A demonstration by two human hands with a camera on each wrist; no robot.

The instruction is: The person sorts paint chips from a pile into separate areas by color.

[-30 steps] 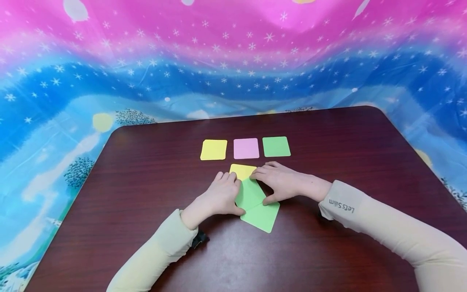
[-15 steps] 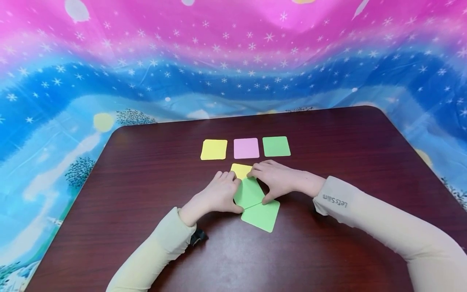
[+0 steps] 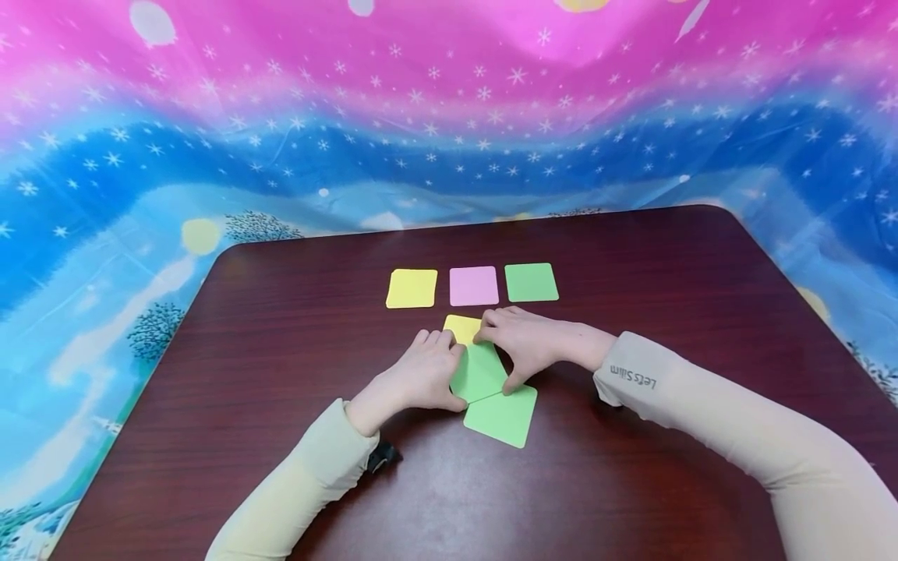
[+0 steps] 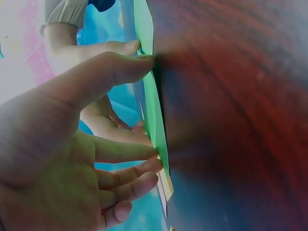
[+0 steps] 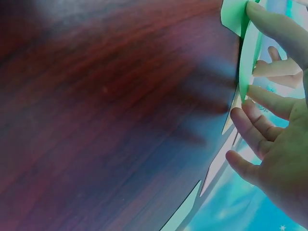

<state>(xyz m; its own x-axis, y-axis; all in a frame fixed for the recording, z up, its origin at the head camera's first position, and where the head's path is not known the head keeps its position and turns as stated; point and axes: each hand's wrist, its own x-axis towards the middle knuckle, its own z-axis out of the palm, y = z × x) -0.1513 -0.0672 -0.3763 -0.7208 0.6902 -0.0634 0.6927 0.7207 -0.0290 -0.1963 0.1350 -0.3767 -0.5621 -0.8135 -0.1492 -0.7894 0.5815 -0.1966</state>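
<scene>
The upper green card (image 3: 479, 371) lies right between my two hands, turned cornerwise so its long diagonal runs from the far edge of the table (image 3: 281, 312) toward me, and neither hand is really nearer: my left hand (image 3: 419, 374) closes on its left side and my right hand (image 3: 529, 347) on its right. My left thumb sits at the card's near-left corner with the fingers curled over its far-left edge, pinching it; my right thumb presses at its near-right corner while the fingers bend over the far corner, where a yellow card (image 3: 461, 327) pokes out from under. From the left wrist view the green card (image 4: 155, 108) shows edge-on against my fingertips, and I think it is slightly lifted off the table there, though the angle is too flat to be sure. A second green card (image 3: 501, 416) lies just under its near corner, nearer to me, partly overlapped. The card itself is plain, flat, light green with rounded corners. Well beyond my hands, toward the far edge, three cards sit apart in a row: yellow (image 3: 411, 287), pink (image 3: 473, 285), green (image 3: 531, 281).
</scene>
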